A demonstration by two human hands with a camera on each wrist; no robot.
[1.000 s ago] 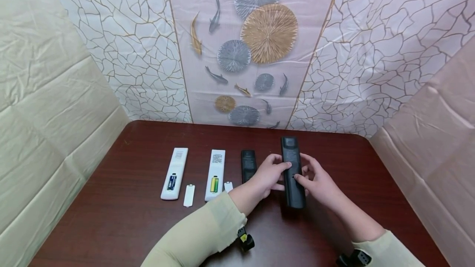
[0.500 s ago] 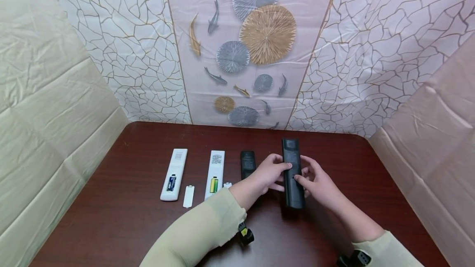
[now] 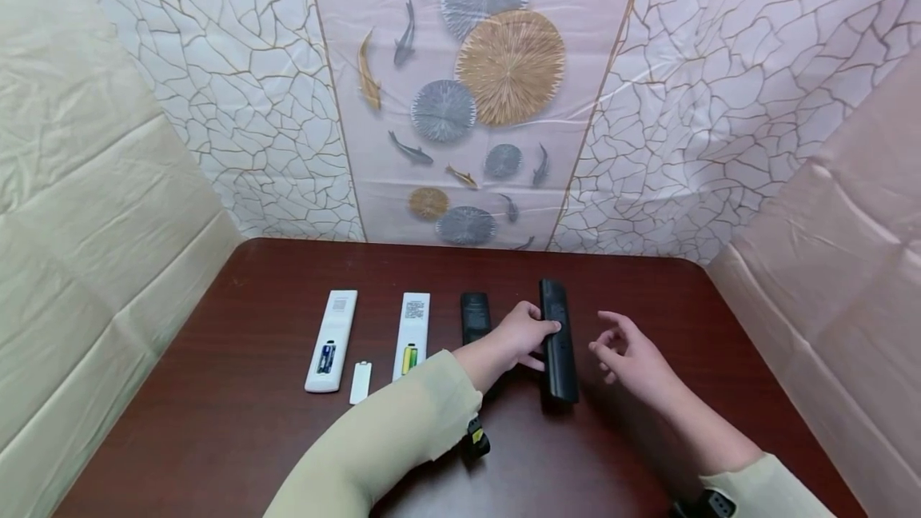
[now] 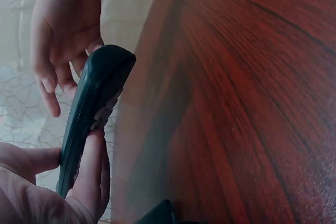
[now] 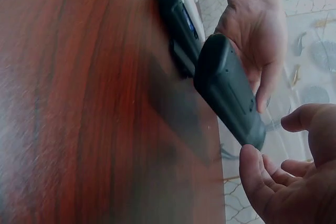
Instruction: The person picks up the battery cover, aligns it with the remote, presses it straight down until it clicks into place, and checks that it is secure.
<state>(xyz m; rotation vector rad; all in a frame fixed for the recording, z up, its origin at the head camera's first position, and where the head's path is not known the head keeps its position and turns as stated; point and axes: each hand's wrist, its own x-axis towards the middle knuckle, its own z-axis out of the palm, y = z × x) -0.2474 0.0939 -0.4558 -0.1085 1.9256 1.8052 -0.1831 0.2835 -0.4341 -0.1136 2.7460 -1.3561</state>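
Note:
My left hand point(image 3: 520, 336) pinches a long black remote control point(image 3: 560, 342) between thumb and fingers, above the table. In the right wrist view, the back of that remote point(image 5: 231, 87) faces the camera with its compartment closed; the left wrist view shows buttons on its other side. Just right of the remote, my right hand point(image 3: 635, 358) holds nothing, its fingers loosely bent. A second black remote point(image 3: 475, 314) lies on the table, partly behind my left wrist; its compartment is uncovered in the right wrist view, with a loose black cover point(image 5: 181, 59) beside it.
Farther left on the table point(image 3: 237, 422) lie two white remotes, back up: one remote point(image 3: 338, 326) shows blue batteries point(image 3: 326, 357), the other remote point(image 3: 413, 326) yellow-green ones. Between them lies a loose white battery cover point(image 3: 361, 382). Fabric walls surround the table.
My right hand has let go of the long black remote and moved slightly right. The remote, still in my left hand, has tilted and turned partly onto its side.

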